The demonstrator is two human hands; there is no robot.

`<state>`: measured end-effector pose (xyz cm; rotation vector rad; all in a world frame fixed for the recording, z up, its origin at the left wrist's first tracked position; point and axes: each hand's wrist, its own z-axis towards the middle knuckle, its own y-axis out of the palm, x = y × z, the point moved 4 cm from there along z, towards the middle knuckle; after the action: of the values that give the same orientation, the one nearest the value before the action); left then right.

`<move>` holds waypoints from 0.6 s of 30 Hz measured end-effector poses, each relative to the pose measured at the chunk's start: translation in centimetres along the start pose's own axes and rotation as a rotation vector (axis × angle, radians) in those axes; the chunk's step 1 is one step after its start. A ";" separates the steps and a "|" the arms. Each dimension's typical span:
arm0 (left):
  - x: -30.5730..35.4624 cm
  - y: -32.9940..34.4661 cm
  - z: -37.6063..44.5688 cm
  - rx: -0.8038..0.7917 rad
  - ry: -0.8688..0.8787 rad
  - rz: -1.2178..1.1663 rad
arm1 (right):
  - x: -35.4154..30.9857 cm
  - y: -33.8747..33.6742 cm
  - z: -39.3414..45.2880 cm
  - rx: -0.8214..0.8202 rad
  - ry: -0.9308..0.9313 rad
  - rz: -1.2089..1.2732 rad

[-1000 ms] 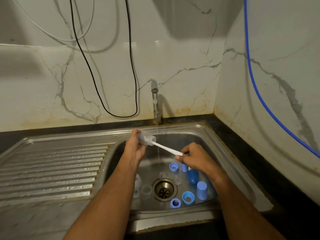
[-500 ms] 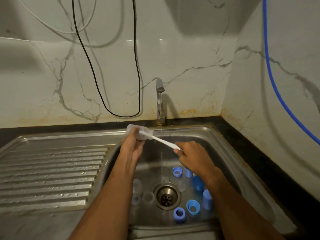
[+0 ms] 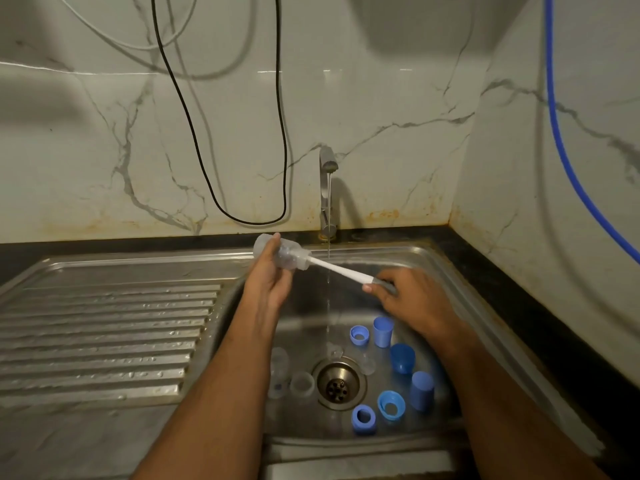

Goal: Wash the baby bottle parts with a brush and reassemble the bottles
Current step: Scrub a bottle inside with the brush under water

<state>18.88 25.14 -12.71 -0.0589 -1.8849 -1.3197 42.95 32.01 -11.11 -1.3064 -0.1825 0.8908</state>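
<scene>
Bottle (image 3: 277, 256) clamped in left hand (image 3: 268, 282), axis tilted down-right; brush (image 3: 341, 271) gripped by right hand (image 3: 412, 299), withdrawn along it w/ fingers closed.

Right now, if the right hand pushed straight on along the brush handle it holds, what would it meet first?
Probably the clear plastic baby bottle in the left hand. The right hand points the white brush up-left into its mouth; depth is uncertain.

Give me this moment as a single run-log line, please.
left hand: holds clear bottle | right hand: brush inside bottle | tap: running
</scene>
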 end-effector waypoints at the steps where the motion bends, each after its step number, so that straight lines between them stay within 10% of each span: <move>1: 0.0 0.0 -0.1 0.010 0.000 0.006 | -0.2 -0.1 -0.3 -0.033 -0.029 -0.004; 18: -0.8 -0.1 -0.9 0.114 -0.036 -0.046 | -1.4 -1.6 -1.8 -0.135 -0.001 0.085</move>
<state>19.87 24.69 -13.15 0.0201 -1.9997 -1.2463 43.85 29.76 -9.72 -1.4481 -0.1913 0.9645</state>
